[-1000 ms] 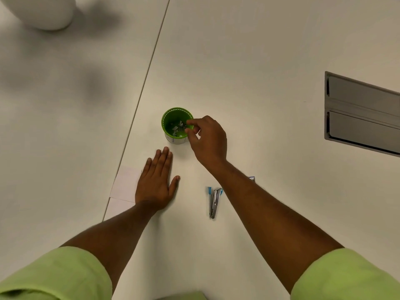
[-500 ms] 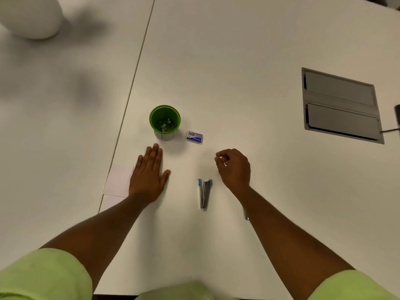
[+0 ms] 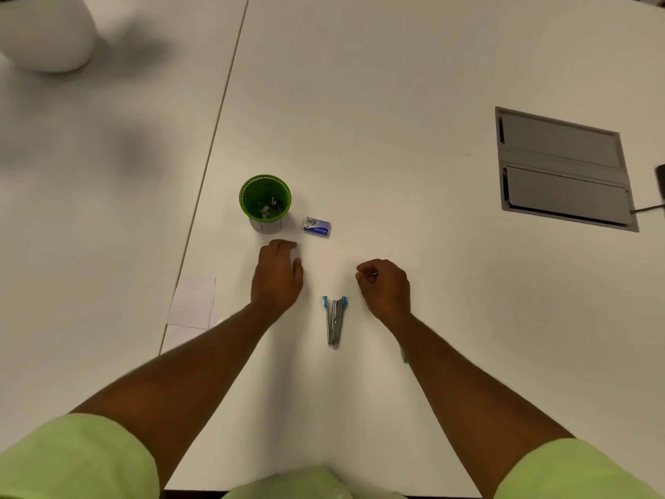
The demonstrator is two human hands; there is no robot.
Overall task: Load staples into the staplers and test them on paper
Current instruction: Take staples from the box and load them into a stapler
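A small metal stapler with blue tips lies opened in a V on the white table, between my hands. My right hand hovers just right of it and pinches a small silvery strip of staples in its fingertips. To the left of the stapler is my left hand, which holds nothing and has its fingers bent down loosely. A blue staple box lies beyond the hands, beside a green cup with small metal bits in it. Pale paper sheets lie at the left.
A grey cable hatch is set into the table at the right, with a cord at its edge. A white rounded object stands at the far left corner. A small metal item shows beside my right forearm.
My right hand has drawn back from the green cup toward the stapler, pinching staples. My left hand has slid right from beside the paper and its fingers have bent.
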